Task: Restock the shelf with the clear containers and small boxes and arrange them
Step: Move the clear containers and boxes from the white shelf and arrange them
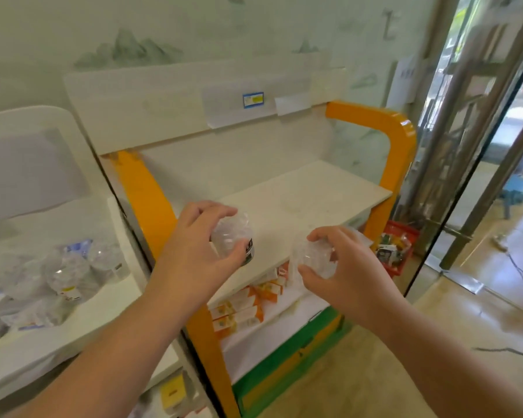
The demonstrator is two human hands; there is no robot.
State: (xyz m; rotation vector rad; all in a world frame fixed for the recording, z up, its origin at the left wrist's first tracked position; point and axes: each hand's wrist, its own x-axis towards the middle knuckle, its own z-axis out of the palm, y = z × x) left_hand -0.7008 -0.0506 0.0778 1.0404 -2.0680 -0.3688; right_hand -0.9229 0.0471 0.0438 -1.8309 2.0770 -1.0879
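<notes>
Both arms reach forward over the front edge of the white middle shelf [299, 194] of an orange-framed rack. Left hand [200, 236] — fingers curled over the top, thumb underneath — grips 1 clear container with a dark label [233, 236], held just above the shelf near its front-left corner. Right hand [344, 260] pinches a 2nd clear container [316, 256] between thumb and curled fingers, off the front edge toward its middle. 2 containers in hand in all. On the lower shelf, a row of small orange-and-white boxes [245, 306] — count unclear. A red basket [400, 248] sits on the floor beyond the rack.
</notes>
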